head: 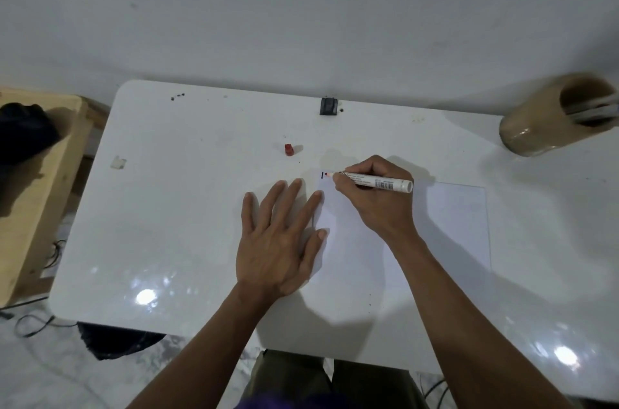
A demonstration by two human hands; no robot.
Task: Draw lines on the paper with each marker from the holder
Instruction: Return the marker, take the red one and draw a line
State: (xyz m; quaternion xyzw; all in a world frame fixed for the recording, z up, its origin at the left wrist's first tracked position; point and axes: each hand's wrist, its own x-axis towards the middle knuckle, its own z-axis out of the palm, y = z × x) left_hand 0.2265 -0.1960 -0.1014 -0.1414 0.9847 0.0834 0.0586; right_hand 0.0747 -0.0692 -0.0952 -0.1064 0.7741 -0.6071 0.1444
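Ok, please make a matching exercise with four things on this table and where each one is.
Things:
1. marker
2. red cap
3. holder
4. left hand

Places:
A. far right of the table
B. flat on the left edge of the paper
C. in the grip of the right hand
D. alone on the table, beyond the paper

Pairs: 1-C, 2-D, 3-A, 4-B

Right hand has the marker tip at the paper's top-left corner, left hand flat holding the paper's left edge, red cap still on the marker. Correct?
Not quite. The red cap is off: it stands on the table beyond the left hand, and the marker in the right hand has its tip bare. The rest holds: tip at the top-left corner of the paper, left hand flat on its left edge. The head view shows this.
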